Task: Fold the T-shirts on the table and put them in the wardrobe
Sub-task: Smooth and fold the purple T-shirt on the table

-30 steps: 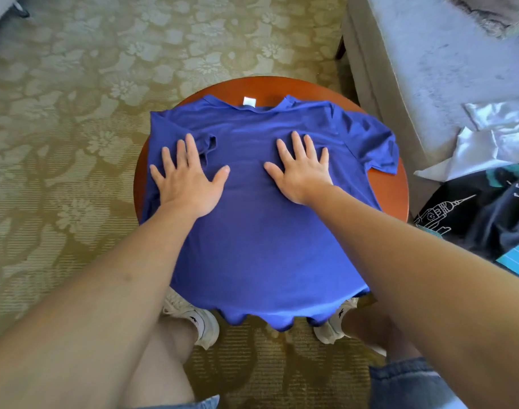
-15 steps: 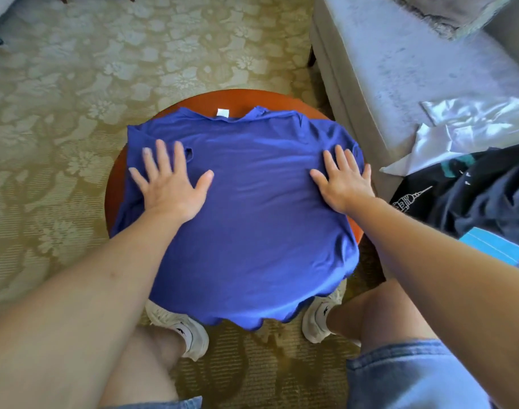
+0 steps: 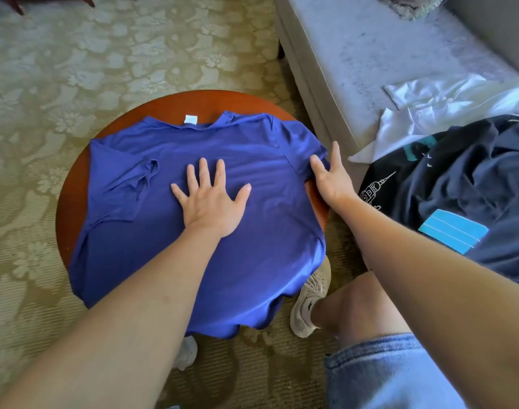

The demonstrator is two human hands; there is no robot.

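Nearest, the hem of the blue T-shirt (image 3: 252,246) hung over the near edge of the round tabletop (image 3: 193,103), above a pale shoe (image 3: 309,302) on the patterned carpet (image 3: 75,69). The left hand (image 3: 211,205) lay flat on the middle of the shirt, fingers straight and spread. At the tabletop's right edge the right hand (image 3: 332,181) met the right sleeve (image 3: 299,143), thumb on the cloth and fingers straight along its outer edge; whether they gripped it could not be told. The left sleeve (image 3: 125,187) lay folded inward. The collar's white label (image 3: 190,119) sat near the far edge. Beyond the right edge, a dark printed T-shirt (image 3: 458,178) and a white garment (image 3: 447,101) lay on a grey sofa (image 3: 370,48).
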